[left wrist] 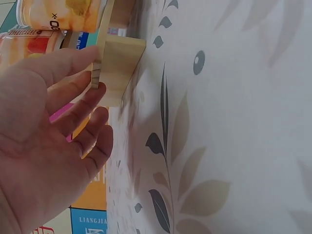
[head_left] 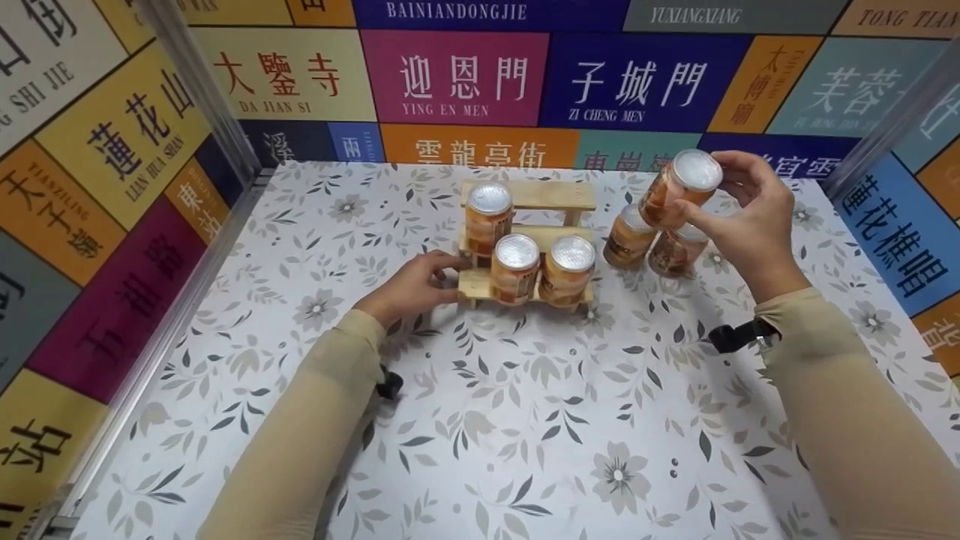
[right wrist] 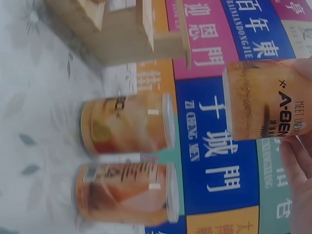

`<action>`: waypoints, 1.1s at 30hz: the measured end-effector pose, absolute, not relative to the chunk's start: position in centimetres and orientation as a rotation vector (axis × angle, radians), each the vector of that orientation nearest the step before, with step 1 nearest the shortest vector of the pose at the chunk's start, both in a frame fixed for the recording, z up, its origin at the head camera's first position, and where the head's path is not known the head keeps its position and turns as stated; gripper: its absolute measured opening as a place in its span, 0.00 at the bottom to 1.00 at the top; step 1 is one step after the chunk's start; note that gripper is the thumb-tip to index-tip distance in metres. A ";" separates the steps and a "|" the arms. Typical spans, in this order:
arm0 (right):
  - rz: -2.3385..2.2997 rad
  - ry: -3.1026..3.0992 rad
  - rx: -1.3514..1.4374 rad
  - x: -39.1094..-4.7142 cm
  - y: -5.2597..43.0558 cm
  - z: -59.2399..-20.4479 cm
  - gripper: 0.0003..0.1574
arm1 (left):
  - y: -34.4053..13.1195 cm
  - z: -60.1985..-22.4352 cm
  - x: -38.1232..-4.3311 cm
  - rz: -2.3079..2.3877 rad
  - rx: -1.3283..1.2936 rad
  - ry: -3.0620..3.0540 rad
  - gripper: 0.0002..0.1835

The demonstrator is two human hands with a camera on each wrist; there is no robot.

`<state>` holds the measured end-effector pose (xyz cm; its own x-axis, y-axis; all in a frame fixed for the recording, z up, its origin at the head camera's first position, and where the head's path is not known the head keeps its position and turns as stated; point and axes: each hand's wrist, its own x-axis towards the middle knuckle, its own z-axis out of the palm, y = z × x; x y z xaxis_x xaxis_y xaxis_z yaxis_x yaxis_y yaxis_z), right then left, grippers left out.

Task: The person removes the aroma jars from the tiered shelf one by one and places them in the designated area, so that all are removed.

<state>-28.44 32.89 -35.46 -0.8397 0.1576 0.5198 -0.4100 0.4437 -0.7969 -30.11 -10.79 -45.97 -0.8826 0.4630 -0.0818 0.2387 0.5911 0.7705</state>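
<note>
A small stepped wooden rack (head_left: 534,196) stands near the table's middle. One can (head_left: 489,217) with a silver lid sits at the left of its middle step; a left can (head_left: 516,270) and a right can (head_left: 568,271) stand on the lowest step. My left hand (head_left: 416,285) pinches the left end of that lowest step (left wrist: 122,61) between thumb and fingers. Up to the right, my right hand (head_left: 754,225) grips an orange-brown can (right wrist: 265,100), slightly tilted, above two upright cans, one left (head_left: 628,238) and one right (head_left: 677,251), on the table.
A white tablecloth (head_left: 480,435) with grey leaves and flowers covers the table. Colourful panels (head_left: 465,79) with large characters rise behind it and along both sides. Metal posts (head_left: 214,90) stand at the back corners. A dark strap device (head_left: 739,335) is on my right wrist.
</note>
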 end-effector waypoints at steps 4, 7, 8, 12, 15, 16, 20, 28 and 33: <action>1.370 -2.183 0.160 -28.2 34.4 -35.5 0.42 | -10.7 -46.1 -30.2 1.198 0.552 2.547 0.26; 1.359 -2.192 0.116 -27.9 35.2 -35.3 0.42 | -10.7 -46.1 -30.2 1.235 0.513 2.534 0.26; 1.361 -2.198 0.097 -27.8 35.5 -35.3 0.42 | -10.7 -46.1 -30.2 1.247 0.503 2.530 0.25; 1.370 -2.210 0.034 -27.8 36.5 -35.4 0.41 | -10.8 -45.9 -30.1 1.269 0.489 2.525 0.24; 1.374 -2.217 -0.036 -27.8 37.6 -35.8 0.42 | -10.7 -45.8 -30.1 1.252 0.506 2.535 0.24; 1.373 -2.217 -0.060 -27.8 38.1 -36.0 0.42 | -10.6 -45.9 -30.1 1.243 0.515 2.538 0.25; 1.393 -2.217 -0.142 -27.8 39.8 -36.4 0.42 | -10.5 -45.7 -30.1 1.218 0.522 2.543 0.25; 1.354 -2.263 -0.251 -28.0 42.5 -38.2 0.43 | -10.6 -45.3 -30.1 1.171 0.491 2.551 0.26; 1.270 -2.343 -0.313 -28.1 44.0 -40.3 0.44 | -10.4 -45.3 -30.2 1.141 0.545 2.569 0.26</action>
